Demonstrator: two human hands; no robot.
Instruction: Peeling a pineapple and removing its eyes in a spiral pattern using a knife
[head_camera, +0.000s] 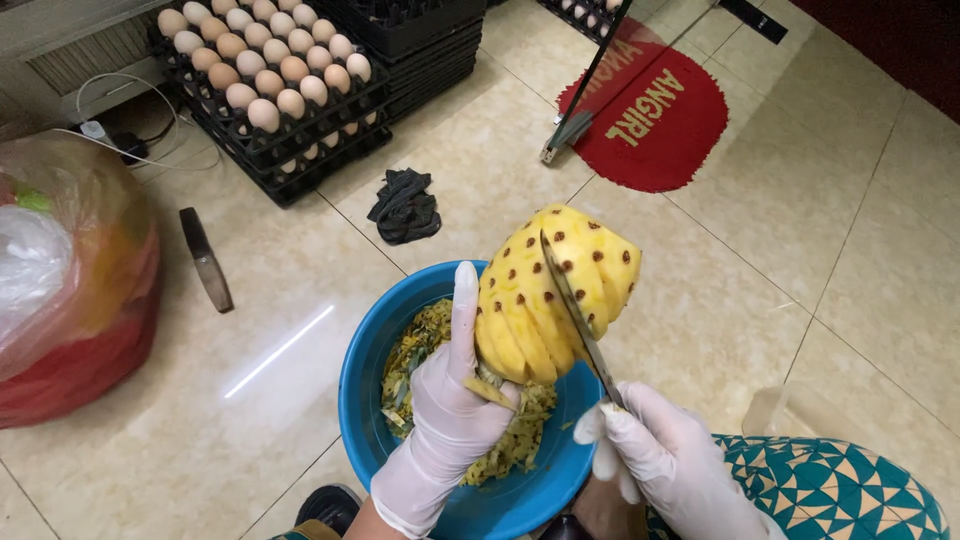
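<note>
A peeled yellow pineapple (590, 265) with brown eyes is held over a blue bowl (362, 375). My left hand (450, 400), in a white glove, grips its lower end from the left, thumb raised along the side. My right hand (660, 455), also gloved, holds a knife (572, 310) whose blade lies across the fruit's surface, cutting a diagonal groove. Pineapple peelings (420, 345) fill the bowl beneath.
Black trays stacked with eggs (265, 70) stand at the back left. A knife sheath or tool (205, 260) and a dark cloth (405, 207) lie on the tiled floor. A plastic bag (70, 280) sits left. A red mat (650, 115) lies behind.
</note>
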